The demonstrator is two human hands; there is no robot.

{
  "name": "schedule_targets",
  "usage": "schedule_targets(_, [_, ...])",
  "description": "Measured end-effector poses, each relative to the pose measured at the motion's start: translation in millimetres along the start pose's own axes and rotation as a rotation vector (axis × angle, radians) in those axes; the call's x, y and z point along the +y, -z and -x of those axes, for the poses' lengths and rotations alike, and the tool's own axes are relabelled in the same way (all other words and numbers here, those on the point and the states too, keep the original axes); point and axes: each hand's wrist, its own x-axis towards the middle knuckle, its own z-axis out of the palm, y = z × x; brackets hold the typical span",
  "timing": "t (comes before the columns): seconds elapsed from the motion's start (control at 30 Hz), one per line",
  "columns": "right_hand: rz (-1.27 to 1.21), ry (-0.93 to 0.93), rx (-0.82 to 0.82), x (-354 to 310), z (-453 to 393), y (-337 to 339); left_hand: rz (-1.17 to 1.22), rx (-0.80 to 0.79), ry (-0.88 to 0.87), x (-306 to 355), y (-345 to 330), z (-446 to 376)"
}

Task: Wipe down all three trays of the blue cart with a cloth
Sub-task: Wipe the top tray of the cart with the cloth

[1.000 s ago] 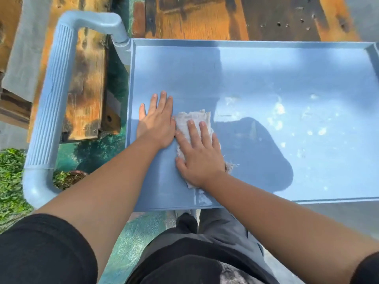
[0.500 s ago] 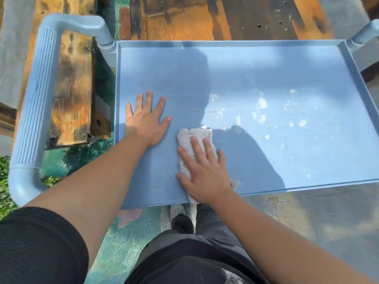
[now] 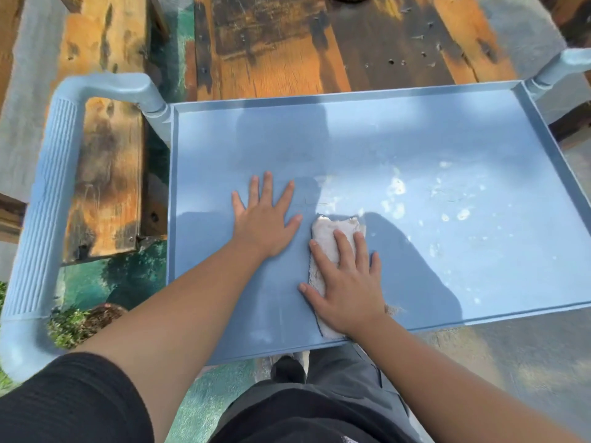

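Top tray (image 3: 367, 139) of the blue cart fills mid-frame. Left hand (image 3: 263, 223) lies flat on it, fingers spread, holding nothing. Right hand (image 3: 347, 282), just beside, presses the white cloth (image 3: 326, 238) down w/ straight fingers — lower centre, near the tray's front edge. White smudges (image 3: 396, 190) dot the tray's right half — cart handle (image 3: 41, 203) at left.

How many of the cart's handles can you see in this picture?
2: one ribbed handle at the tray's left end, another handle only partly visible at its far right corner.
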Motion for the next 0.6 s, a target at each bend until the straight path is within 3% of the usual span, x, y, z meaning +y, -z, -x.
schedule_targets(0.6, [-0.022, 0.020, -0.009, 17, -163, 10, -0.018, 0.042, 0.016, 1, -12, -3])
